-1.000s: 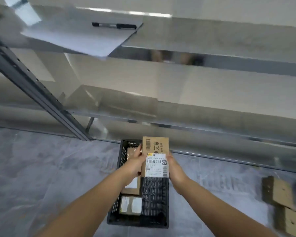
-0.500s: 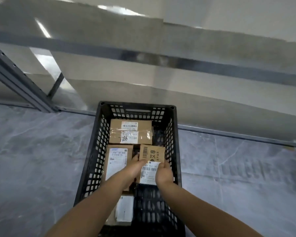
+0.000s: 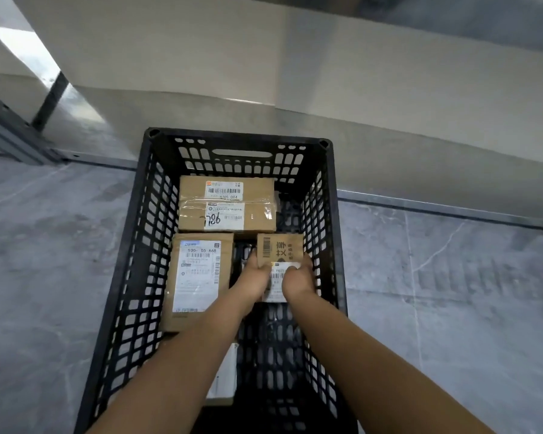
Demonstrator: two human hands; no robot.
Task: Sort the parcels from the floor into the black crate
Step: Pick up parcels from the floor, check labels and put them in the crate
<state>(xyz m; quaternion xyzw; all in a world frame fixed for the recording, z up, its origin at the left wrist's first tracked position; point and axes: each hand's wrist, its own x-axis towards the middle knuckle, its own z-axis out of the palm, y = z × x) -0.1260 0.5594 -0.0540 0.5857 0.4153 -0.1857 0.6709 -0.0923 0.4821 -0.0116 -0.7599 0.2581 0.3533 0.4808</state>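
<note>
Small brown cardboard parcel [image 3: 280,249] with a barcode and a white paper label: held low inside the black plastic crate [image 3: 242,136], close to its right wall. Gripped by the left hand [image 3: 255,278] on one side and the right hand [image 3: 299,281] on the other, with fingers [image 3: 308,261] curled round its edges. Cannot tell if touching the crate bottom yet.

Best way to set it down, by the look of it: lower it flat, label up, into the bare spot under the fingers. Slide the fingers out sideways only once the box sits firm. Mind the tight gap on the right, between fingers and crate wall.

Stiff card, flat sides, sharp corners, so easy to hold and not squashy. Smooth label, maybe a bit slippy.

Just left of the fingers: a tall brown cardboard parcel with a big white label [image 3: 198,277], lying flat. Just past the fingertips: a brown cardboard box wrapped in shiny crinkly tape [image 3: 251,218], and behind that a plain brown cardboard box [image 3: 195,187]. Back under the left arm: one more parcel [image 3: 225,379], mostly hidden.

Hard crate walls full of small holes, with a grid bottom. Around the crate, a smooth grey stone-look floor [image 3: 44,252] with pale lines.
</note>
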